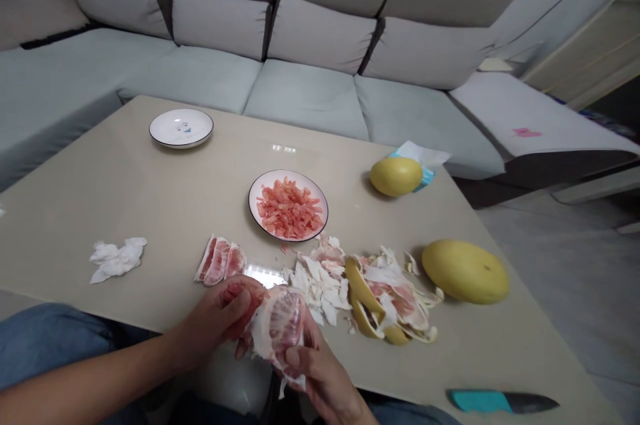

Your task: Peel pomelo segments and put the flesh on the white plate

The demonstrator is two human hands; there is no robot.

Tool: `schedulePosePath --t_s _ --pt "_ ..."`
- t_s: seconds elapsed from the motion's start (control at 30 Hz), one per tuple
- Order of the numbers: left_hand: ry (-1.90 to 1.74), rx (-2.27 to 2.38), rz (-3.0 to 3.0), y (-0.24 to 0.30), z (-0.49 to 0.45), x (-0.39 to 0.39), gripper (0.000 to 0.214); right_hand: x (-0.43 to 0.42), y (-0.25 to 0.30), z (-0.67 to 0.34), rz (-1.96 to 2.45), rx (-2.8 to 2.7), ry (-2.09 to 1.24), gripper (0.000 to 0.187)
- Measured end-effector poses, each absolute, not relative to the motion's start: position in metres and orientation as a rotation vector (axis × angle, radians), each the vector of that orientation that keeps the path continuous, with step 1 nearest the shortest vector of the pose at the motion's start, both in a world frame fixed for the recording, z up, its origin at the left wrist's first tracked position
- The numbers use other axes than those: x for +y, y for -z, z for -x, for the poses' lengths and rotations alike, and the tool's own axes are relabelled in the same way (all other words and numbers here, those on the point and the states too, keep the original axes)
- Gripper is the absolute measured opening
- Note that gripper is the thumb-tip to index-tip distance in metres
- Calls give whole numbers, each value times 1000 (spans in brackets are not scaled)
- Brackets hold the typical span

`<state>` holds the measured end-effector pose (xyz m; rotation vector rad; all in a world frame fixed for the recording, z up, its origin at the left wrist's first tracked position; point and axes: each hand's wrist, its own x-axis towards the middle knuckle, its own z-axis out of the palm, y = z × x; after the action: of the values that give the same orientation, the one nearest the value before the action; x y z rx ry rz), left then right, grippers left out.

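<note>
Over the table's near edge, my right hand [320,371] grips a partly peeled chunk of pomelo [280,325], with white membrane around pinkish flesh. My left hand [225,318] is closed on red pomelo flesh [237,298] at the chunk's left side; whether that flesh is fully loose from the chunk I cannot tell. Just beyond the left hand lie several pomelo segments [220,261] in their membrane. A white plate [254,213] with a dark rim holds a heap of red pomelo pulp [290,208]. Right of my hands is a pile of white membrane scraps [320,285] and yellow peel [363,295].
A whole pomelo [465,271] rests at the right, and another yellow one [396,176] sits farther back by a tissue pack [427,161]. A knife [500,401] with a teal handle or cover lies near right. Crumpled tissue [119,258] and a second plate [181,128] are left.
</note>
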<state>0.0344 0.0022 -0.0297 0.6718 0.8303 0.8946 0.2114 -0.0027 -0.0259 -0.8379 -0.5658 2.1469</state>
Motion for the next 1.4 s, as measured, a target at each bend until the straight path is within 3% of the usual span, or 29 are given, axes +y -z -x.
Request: schedulePosePath --t_s 0.23,0.63,1.03,1.27,1.4 --pt "-897 923 -709 28 -32 8 35 0 23 -211 900 -677 -2077 67" --pt "-847 1009 -782 27 -28 10 37 9 18 -212 1024 -736 -2045 55" --pt "-896 989 -515 20 -24 14 35 13 26 -225 954 -666 -2155 53" --pt "-905 970 -449 16 -19 21 34 19 26 -224 1143 -956 -1908 46" --pt "-891 968 -408 18 -20 22 33 17 35 -216 1523 -1409 -1369 55"
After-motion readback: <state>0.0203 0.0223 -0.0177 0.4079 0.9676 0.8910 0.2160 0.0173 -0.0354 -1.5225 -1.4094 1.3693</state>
